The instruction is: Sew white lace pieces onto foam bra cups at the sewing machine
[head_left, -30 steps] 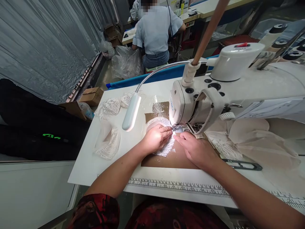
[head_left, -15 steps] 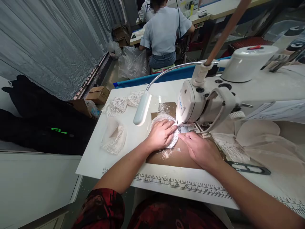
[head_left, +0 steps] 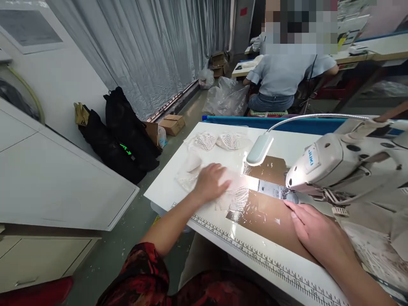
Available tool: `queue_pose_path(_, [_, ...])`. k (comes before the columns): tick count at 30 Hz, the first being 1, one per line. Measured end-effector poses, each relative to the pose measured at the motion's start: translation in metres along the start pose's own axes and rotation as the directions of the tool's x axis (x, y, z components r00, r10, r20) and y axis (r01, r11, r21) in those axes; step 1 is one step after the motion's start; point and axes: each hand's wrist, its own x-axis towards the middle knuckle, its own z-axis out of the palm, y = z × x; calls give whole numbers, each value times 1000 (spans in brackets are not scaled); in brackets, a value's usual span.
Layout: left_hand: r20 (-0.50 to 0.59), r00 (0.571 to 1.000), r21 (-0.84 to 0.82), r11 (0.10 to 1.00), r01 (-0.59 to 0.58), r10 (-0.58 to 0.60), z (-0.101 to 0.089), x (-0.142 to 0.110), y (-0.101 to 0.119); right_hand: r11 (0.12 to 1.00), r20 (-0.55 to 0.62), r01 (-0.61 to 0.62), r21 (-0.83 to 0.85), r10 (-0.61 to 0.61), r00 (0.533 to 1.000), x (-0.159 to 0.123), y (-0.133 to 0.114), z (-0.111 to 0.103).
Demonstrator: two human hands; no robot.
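1. Two bare hands show in the head view, both palm down over the tabletop (head_left: 170, 189).
2. Left hand (head_left: 208, 183): lies over the left side of a white lace piece (head_left: 239, 199). Thumb stands away from the fingers; underside hidden, so cannot tell whether the grip pinches cloth.
3. Lace piece: flat, right edge at the brown sheet (head_left: 264, 216), well apart from the sewing machine (head_left: 331, 163).
4. Right hand (head_left: 314, 221): over the brown sheet, index fingertip just beside the metal plate (head_left: 270, 189). Grip narrow, thumb near index finger; cannot tell whether anything is held.
5. Other lace: two patterned cups (head_left: 216, 141) side by side near the far edge; one sheer piece (head_left: 188, 176) just left of the left hand.
6. Lamp (head_left: 259, 148): hangs over the tabletop, left of the sewing machine.
7. Printed ruler (head_left: 255, 256): runs along the near edge.
8. Co-worker (head_left: 277, 78): seated beyond the tabletop, back to camera.
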Motion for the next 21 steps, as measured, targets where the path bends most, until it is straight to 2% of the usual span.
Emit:
queue_pose_path(2, [-131,966,3,974,225,-222,-9,-13,-35,1000,12,7,12,-8,1000,1,1,-1])
queue_pose_path(4, [-120,919,-93,925,368,-377,-14,-24,-64,1000,30,5,27,-5,1000,3,0,-3])
queue_pose_path(6, [-95,894,-164,892,421,-439,-17,-33,-84,997,55,-28,68,24,998,4,-2,-8])
queue_pose_path(9, [-110,864,-297,846,443,-491,-22,-45,-97,977,90,-92,192,76,993,5,-2,-18])
queue_pose_path(13, [-172,801,-559,726,400,-573,-29,-68,-98,907,107,-99,409,60,992,-1,2,-31])
queue_pose_path(16, [-157,745,-755,566,333,-648,-33,-88,-92,803,229,-141,578,7,973,-10,-4,-40])
queue_pose_path(19, [-100,718,-872,408,270,-689,-31,-104,-71,596,456,-347,724,-37,889,-21,-34,-41])
queue_pose_path(20, [-67,717,-910,337,241,-694,-30,-107,-60,500,509,-408,764,-77,857,-24,-49,-40])
queue_pose_path(21, [-20,718,-950,238,204,-695,-27,-108,-47,371,500,-428,824,-124,857,-26,-68,-38])
